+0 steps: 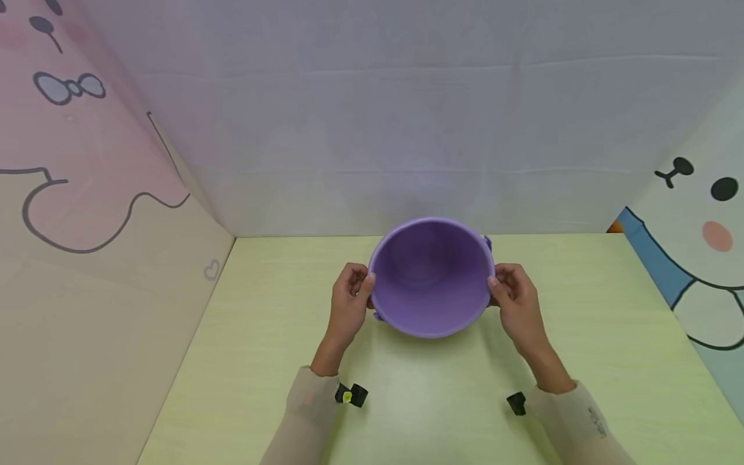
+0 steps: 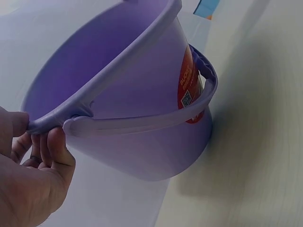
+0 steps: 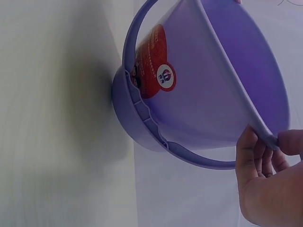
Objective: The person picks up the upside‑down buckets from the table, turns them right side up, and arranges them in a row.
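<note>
A purple plastic bucket (image 1: 431, 284) is tilted so its open mouth faces me, and nothing shows inside it. My left hand (image 1: 350, 300) pinches the rim at its left side, thumb on the inner edge and fingers curled beneath. On the opposite side my right hand (image 1: 517, 303) grips the rim the same way. The bucket's handle (image 2: 142, 124) hangs down along the near side of its body, below the rim. A red label (image 3: 154, 64) is stuck on the wall under the handle.
The pale yellow-green tabletop (image 1: 279, 336) spreads under the bucket and arms. A white sheet (image 1: 372, 129) rises at the table's back edge. Cartoon-printed panels stand at the left (image 1: 104, 258) and right (image 1: 709, 271).
</note>
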Demonstrator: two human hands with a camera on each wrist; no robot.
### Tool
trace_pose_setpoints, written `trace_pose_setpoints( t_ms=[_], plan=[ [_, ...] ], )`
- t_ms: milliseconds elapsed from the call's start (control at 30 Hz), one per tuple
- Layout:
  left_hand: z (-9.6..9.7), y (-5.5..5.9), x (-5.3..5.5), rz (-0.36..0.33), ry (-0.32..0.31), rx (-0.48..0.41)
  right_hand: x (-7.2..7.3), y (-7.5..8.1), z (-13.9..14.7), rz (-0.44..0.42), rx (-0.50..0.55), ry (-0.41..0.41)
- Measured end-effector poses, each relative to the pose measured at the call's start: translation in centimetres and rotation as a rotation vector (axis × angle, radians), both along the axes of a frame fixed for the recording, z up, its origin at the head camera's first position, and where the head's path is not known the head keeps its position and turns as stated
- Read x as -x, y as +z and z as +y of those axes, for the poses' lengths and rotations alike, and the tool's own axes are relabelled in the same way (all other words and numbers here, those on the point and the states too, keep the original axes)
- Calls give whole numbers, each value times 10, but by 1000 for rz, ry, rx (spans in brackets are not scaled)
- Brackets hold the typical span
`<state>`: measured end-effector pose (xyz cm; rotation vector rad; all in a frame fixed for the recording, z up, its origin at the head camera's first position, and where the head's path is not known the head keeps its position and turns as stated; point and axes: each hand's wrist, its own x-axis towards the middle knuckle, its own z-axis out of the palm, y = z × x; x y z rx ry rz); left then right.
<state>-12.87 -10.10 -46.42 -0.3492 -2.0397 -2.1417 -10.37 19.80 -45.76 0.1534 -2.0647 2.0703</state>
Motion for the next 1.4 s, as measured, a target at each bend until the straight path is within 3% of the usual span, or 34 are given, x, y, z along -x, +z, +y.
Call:
trace_pose_setpoints(
  t_ms=[333, 767, 1400],
  plan=[
    [4, 9, -1, -88, -19, -47, 1, 8, 3, -22, -33, -22],
    [8, 15, 3, -149, -24, -137, 6, 16, 4, -54, -18, -26],
    [6, 16, 6, -194, -8, -168, 9, 16, 6, -96, 52, 68]
  ],
)
